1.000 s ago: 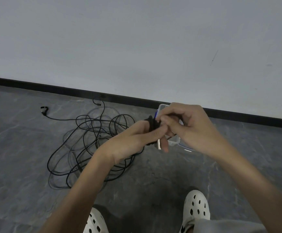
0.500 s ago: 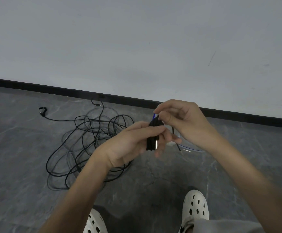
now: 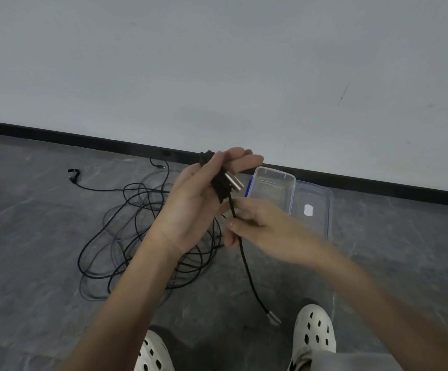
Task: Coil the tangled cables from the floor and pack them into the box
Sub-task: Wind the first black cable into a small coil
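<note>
Held a small black coil (image 3: 219, 184) up in the left grip (image 3: 196, 202) - palm turned upward, thumb and fingers curled round the bundle. Showed a silver plug (image 3: 234, 180) jutting from the coil toward the right. Pinched the loose tail of the same braided cable (image 3: 247, 266) in the right grip (image 3: 257, 223), just near and right of the coil, with the fingers closed round the strand. Had that tail hanging past the right grip toward the near floor (image 3: 30, 263), ending in a second silver plug (image 3: 273, 318) just left of the right clog (image 3: 315, 333); could not tell whether it touched the floor.

Had the tangled cables (image 3: 137, 226) lying in a loose black heap on the grey floor, left of and beyond the left forearm, with one end (image 3: 73, 175) trailing to the far left. Had the clear plastic box (image 3: 275, 175) on the floor to the right of both grips, close against the black skirting (image 3: 57, 135) under the pale wall (image 3: 217, 62) - its lid (image 3: 322, 199) open and lying flat on its right side, with a white label on it. Stood in pale perforated clogs at the near edge, the left clog (image 3: 153, 354) partly cut off.
</note>
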Available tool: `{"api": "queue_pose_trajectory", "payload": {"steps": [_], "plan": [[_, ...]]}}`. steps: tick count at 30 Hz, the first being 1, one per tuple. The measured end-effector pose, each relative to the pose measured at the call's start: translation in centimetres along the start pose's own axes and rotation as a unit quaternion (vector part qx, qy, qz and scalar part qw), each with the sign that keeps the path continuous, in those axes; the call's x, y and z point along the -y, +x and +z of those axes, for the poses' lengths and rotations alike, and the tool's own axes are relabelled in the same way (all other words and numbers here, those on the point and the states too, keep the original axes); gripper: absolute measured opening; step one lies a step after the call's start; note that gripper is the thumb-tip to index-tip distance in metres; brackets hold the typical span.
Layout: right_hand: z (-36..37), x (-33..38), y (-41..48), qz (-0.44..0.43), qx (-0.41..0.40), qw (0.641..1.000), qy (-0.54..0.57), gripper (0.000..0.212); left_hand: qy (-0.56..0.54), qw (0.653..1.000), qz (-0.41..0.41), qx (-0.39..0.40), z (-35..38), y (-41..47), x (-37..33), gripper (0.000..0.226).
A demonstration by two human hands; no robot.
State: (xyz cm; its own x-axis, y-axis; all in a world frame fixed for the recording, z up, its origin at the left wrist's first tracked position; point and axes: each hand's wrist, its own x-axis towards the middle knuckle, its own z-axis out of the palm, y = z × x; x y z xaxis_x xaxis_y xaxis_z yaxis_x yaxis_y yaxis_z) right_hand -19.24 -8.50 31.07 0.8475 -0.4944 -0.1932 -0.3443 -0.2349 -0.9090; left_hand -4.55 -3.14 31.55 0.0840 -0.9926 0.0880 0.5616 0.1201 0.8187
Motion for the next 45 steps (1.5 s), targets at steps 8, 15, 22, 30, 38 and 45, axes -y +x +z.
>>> {"api": "queue_pose_trajectory", "payload": {"steps": [8,15,22,30,38,45], "plan": [[-0.4,0.1,-1.0,0.013,0.028,0.999,-0.017,0.023,0.235,0.965,0.048,-0.111,-0.5,0.3,0.0,0.025],[-2.1,0.8,-2.0,0.007,-0.010,0.997,-0.076,0.020,0.344,0.933,0.005,-0.106,-0.2,0.2,0.8,0.022],[-2.7,1.0,-2.1,-0.029,-0.005,0.988,-0.151,0.025,0.421,0.896,0.013,-0.141,0.2,0.4,2.2,0.015],[-4.0,0.7,-2.2,-0.075,-0.057,0.981,-0.172,0.021,0.495,0.850,-0.164,-0.079,0.6,0.1,2.7,0.053],[-5.4,-0.1,-1.7,-0.120,-0.165,0.975,-0.088,0.006,0.278,0.928,-0.213,0.123,1.8,-0.7,1.8,0.063],[-5.9,-0.5,-1.2,-0.116,-0.155,0.981,-0.020,0.008,0.196,0.952,-0.180,0.150,2.4,-0.9,1.2,0.041]]}}
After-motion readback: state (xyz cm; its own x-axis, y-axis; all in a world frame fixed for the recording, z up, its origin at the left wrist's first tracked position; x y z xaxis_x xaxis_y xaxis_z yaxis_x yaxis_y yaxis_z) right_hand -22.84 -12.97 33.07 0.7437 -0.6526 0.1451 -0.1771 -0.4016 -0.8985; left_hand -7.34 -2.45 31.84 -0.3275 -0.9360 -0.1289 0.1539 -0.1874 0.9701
